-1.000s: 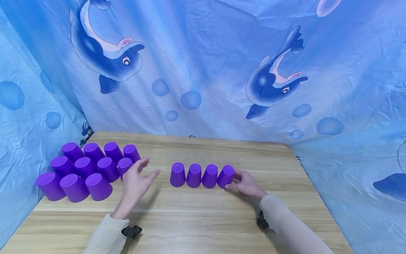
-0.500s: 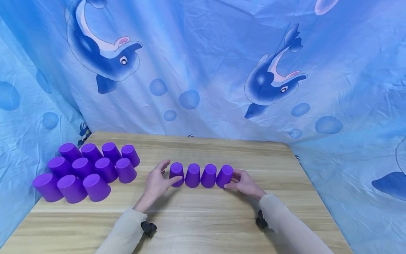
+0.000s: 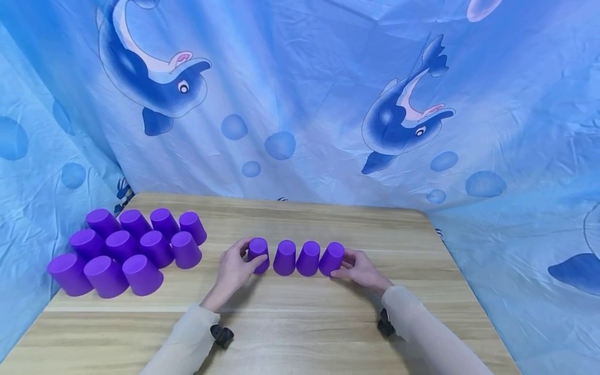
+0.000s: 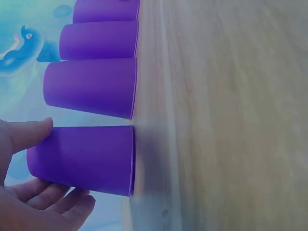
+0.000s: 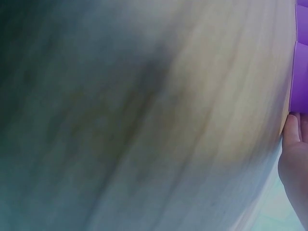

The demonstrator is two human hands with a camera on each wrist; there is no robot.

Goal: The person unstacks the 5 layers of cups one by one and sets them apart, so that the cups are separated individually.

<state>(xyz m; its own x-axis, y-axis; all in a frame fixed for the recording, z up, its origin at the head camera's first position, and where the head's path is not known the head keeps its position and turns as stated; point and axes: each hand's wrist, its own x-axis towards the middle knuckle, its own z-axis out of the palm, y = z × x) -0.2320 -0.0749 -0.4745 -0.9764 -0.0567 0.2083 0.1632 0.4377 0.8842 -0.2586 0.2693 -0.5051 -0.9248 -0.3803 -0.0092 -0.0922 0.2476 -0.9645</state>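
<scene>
Several purple cups stand upside down in a row on the table. My left hand (image 3: 234, 269) holds the leftmost cup (image 4: 82, 156), its thumb on the near side and its fingers on the far side. A gap separates that cup from the second cup (image 3: 284, 259). Close beside this one is a third cup (image 3: 308, 259). At the right end, my right hand (image 3: 362, 270) grips the last cup (image 3: 332, 257) low on its right side, thumb in front. In the right wrist view only part of that hand and cup shows, at the right edge.
Several more upside-down purple cups (image 3: 123, 247) stand grouped in rows on the left of the wooden table (image 3: 300, 328). Behind and beside the table hangs a blue curtain (image 3: 300, 94) with dolphins and bubbles.
My left hand has come right from the group of cups to the row's leftmost cup, taken hold of it and shifted it slightly left. My right hand has stayed at its cup.
</scene>
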